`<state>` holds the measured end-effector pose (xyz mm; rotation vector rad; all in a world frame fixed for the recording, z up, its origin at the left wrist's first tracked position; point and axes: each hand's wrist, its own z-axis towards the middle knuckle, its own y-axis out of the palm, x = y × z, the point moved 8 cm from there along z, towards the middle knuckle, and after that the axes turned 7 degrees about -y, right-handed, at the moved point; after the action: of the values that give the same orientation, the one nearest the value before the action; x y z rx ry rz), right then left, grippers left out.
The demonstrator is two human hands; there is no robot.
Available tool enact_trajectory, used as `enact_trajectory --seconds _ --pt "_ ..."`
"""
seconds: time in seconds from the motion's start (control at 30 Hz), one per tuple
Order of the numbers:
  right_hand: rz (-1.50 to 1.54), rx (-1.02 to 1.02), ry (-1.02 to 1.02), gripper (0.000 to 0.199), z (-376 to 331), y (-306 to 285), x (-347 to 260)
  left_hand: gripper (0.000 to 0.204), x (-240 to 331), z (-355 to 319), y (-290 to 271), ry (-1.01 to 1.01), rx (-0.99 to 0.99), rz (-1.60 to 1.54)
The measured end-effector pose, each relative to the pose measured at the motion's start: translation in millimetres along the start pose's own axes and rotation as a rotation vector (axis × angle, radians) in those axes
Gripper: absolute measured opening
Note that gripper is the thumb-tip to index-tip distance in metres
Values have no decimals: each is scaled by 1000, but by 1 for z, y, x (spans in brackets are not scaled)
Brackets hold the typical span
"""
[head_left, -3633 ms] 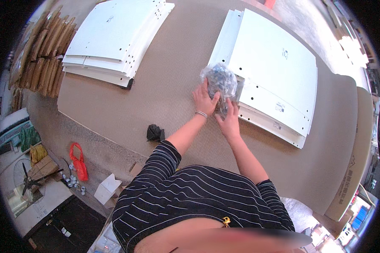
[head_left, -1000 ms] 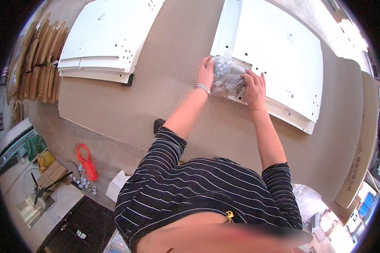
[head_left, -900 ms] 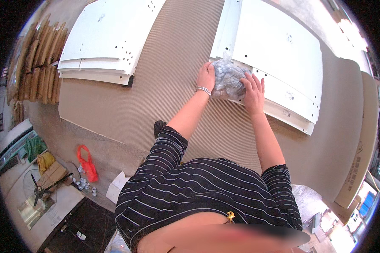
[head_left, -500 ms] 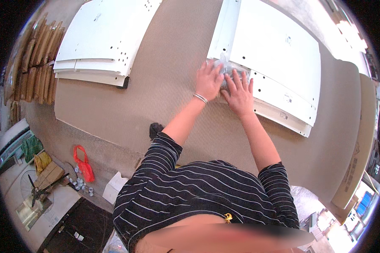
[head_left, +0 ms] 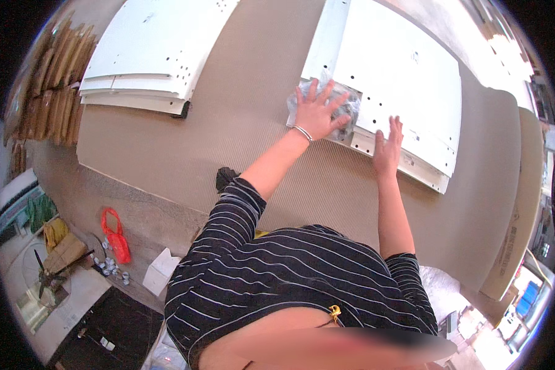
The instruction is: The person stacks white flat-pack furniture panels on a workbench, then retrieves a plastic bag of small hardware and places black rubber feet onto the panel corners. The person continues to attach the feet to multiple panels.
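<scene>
Crinkled clear plastic bag [head_left: 346,106], lying on the stacked white drilled panels [head_left: 407,80], is pressed under the spread left hand [head_left: 317,111]; the flat, empty right hand [head_left: 387,145] is laid at its four o'clock.

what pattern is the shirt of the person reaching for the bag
Dark with thin white stripes on the shirt, clearest in the head view.

Under your left hand [head_left: 316,113] lies a crinkled, glossy clear plastic bag [head_left: 345,106]. Your right hand [head_left: 388,148] rests on smooth, matt white panels [head_left: 401,80]. They lie on ribbed brown cardboard [head_left: 253,123], dull and papery.
</scene>
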<state>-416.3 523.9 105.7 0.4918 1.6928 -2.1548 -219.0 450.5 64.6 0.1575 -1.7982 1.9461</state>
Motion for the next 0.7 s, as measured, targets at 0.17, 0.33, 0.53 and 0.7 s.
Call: enact_trajectory --seconds 0.17,0.33,0.53,0.7 --pt "14 98 374 54 -77 -38 95 67 23 -2 10 79 18 158" --pt "31 221 612 54 -140 -65 160 63 22 -2 14 83 21 188" --pt "206 366 1008 58 -196 -88 249 68 1 -3 12 126 270 -79" --pt "340 566 1105 60 -201 -114 307 72 -82 -7 25 -340 246 -553"
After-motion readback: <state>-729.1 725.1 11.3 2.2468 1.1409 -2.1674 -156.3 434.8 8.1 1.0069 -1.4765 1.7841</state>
